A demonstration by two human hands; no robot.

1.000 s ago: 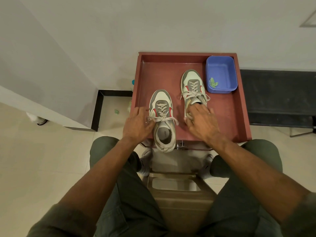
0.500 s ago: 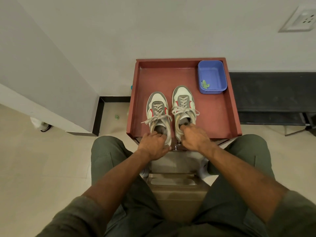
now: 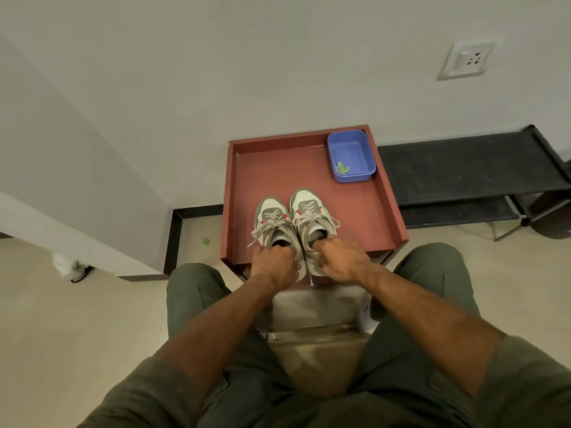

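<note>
Two white and grey sneakers with red accents and loose laces stand side by side, toes pointing away, near the front edge of a red tray (image 3: 244, 193). My left hand (image 3: 272, 264) grips the heel and collar of the left sneaker (image 3: 272, 220). My right hand (image 3: 338, 257) grips the heel of the right sneaker (image 3: 310, 211), its fingers curled into the opening. Both heels are hidden under my hands.
A blue plastic tub (image 3: 350, 156) with a small green scrap inside sits in the tray's far right corner. A black low rack (image 3: 469, 168) runs along the wall to the right. My knees flank the stand, and a wall corner juts out at left.
Both hands slid back from the sneakers' laces to their heels. The right sneaker came back toward me and now stands level with the left one. The camera view pulled back.
</note>
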